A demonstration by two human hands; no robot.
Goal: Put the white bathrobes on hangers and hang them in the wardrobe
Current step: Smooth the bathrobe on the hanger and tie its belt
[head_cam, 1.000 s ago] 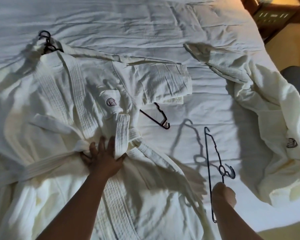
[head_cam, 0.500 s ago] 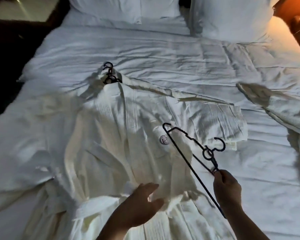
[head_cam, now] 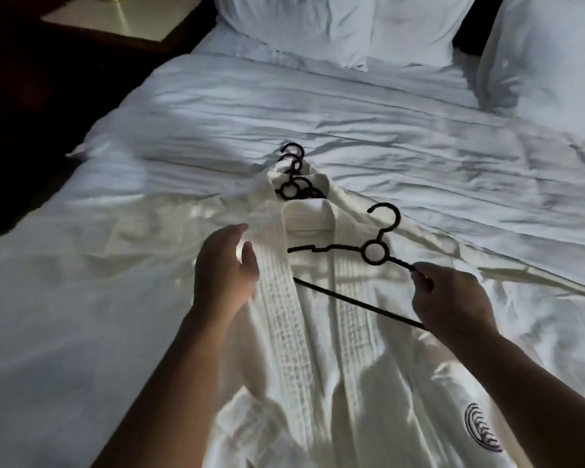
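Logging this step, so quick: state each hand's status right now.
Left hand: open, at the bathrobe collar, holding nothing.
Right hand: pinches the black hanger by its arm.

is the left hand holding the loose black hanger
No, the right hand pinches the loose black hanger by one arm, while the left hand is open at the bathrobe lapel.

the cream-white cotton bathrobe (head_cam: 318,349) in the centre of the frame has a waffle grid along its collar band and a dark emblem of curved stripes (head_cam: 482,427) at lower right. the thin black plastic hanger (head_cam: 375,254) right of centre is plain, like the black hanger hooks (head_cam: 291,184) above it. the rumpled white duvet (head_cam: 352,123) and the white pillows (head_cam: 318,25) at the top are unpatterned. the dark bedside table (head_cam: 122,18) at upper left has a pale top.
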